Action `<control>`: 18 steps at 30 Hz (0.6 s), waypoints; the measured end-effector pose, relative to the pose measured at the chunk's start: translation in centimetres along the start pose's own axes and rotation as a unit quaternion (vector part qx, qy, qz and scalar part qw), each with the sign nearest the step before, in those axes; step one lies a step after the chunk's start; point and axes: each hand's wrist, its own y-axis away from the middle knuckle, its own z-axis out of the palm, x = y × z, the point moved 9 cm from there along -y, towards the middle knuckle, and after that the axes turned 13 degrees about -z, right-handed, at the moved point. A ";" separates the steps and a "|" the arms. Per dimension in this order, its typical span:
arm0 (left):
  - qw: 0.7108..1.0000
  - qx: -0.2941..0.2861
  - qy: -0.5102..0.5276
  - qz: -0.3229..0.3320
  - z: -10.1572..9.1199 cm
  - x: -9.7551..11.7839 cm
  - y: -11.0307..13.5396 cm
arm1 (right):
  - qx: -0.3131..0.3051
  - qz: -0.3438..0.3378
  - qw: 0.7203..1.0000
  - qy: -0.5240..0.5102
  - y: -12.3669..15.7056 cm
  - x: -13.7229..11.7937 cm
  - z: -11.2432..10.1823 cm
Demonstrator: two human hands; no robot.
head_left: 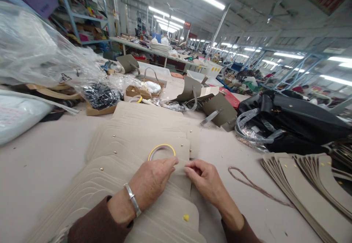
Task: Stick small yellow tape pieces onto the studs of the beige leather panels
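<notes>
My left hand [154, 175], with a silver bangle at the wrist, is closed around a roll of tape [162, 147] with a yellow rim. Its lower part is hidden behind my fingers. Across a small gap, my right hand [205, 177] has thumb and forefinger pinched together; whatever is between them is too small to make out. Both hands are over overlapping beige panels [145, 125] fanned out in layers. Small gold-coloured studs [101, 169] show on several panels. A yellow scrap [186, 217] rests on the panels nearest me.
Beige strips [310, 188] are fanned at right, beside a looped brown cord [255, 188]. Black bags [297, 118] lie behind them. Olive panels [220, 111] and a cardboard box [144, 89] stand beyond the stack. Clear plastic wrapping [46, 48] bulges at left.
</notes>
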 end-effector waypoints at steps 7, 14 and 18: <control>0.997 0.043 0.028 0.062 -0.8 1.0 0.7 | 0.083 -0.064 0.994 -0.020 0.0 -1.6 -0.4; 0.997 0.032 0.013 0.068 -0.2 1.5 1.0 | 0.062 -0.217 0.974 0.008 0.2 -6.4 -0.3; 0.998 0.026 -0.004 0.051 0.3 1.5 1.0 | 0.065 -0.238 0.967 0.058 0.4 -6.2 0.1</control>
